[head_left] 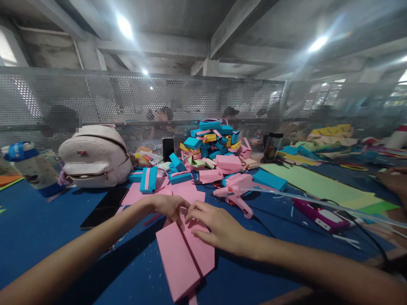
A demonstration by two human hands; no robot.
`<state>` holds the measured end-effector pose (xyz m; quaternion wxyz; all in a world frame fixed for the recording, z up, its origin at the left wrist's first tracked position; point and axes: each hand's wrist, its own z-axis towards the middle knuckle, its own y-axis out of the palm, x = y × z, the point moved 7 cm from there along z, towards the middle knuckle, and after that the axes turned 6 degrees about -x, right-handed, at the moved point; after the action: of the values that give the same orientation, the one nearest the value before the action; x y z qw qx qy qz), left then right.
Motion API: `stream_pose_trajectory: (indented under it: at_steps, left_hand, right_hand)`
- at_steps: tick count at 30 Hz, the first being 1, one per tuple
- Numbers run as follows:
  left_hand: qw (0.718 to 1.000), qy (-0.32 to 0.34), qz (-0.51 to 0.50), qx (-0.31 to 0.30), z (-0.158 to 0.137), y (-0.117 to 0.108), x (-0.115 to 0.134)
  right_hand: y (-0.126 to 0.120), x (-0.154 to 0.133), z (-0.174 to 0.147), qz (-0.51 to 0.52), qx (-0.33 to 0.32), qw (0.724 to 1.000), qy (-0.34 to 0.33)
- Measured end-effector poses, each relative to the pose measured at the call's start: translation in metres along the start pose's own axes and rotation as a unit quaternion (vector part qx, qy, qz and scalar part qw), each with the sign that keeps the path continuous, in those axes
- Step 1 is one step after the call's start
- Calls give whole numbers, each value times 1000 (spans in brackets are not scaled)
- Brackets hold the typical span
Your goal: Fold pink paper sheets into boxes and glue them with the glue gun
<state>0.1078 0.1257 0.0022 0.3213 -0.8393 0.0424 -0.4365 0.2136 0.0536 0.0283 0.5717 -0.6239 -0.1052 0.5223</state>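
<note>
Head view, read from my remote station, left to right. On the blue table [19, 224] at far left stands a bottle [34, 169] with a blue lid; I note a dark printed figure on its side, its detail too small to make out. Beside it sits a pale backpack [92, 161]; its small red emblem I cannot read. In front of the backpack a black phone [104, 207] lies flat, dark face up. Next comes a blue box [148, 179] banded with a pink strip, and behind it an upright dark-faced device [168, 149].

At centre I record the left hand [170, 207], fingers bent down at the far end of a pink folded piece [179, 260]; its tips are partly hidden, so I cannot tell whether they pinch it. The piece lies on the table directly before the wearer, a narrow strip protruding at its near end. The right hand [219, 226] rests on its right panel, fingers loosely curled, thumb slightly apart; I cannot tell whether an edge is gripped.

Beyond is a heap of small boxes [210, 126], blue, pink and yellow. Right of the hands lie a pink glue gun [233, 197], green sheets [308, 180] and a purple device [321, 216], its markings too small to read. Another person's hand [394, 182] shows at the right edge.
</note>
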Motion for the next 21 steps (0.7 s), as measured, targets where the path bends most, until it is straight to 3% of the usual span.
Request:
stream_pose_trajectory:
  at_steps: [2, 5, 8, 12, 17, 21]
  left_hand:
    - [1000, 7, 2, 6, 1, -2, 2]
    - [1000, 12, 0, 4, 0, -3, 3]
    - [1000, 13, -3, 9, -4, -5, 6]
    - [1000, 8, -7, 10, -11, -6, 15]
    - [999, -11, -34, 25, -18, -8, 22]
    - [998, 7, -61, 24, -23, -6, 27]
  right_hand:
    - [4, 0, 1, -29, -9, 1000, -8]
    - [3, 7, 4, 11, -9, 1000, 27]
    - [1, 21, 9, 138, -15, 986, 88]
    - [10, 34, 17, 304, -53, 942, 133]
    - [14, 26, 22, 263, -84, 958, 78]
    - [22, 25, 21, 299, -123, 942, 94]
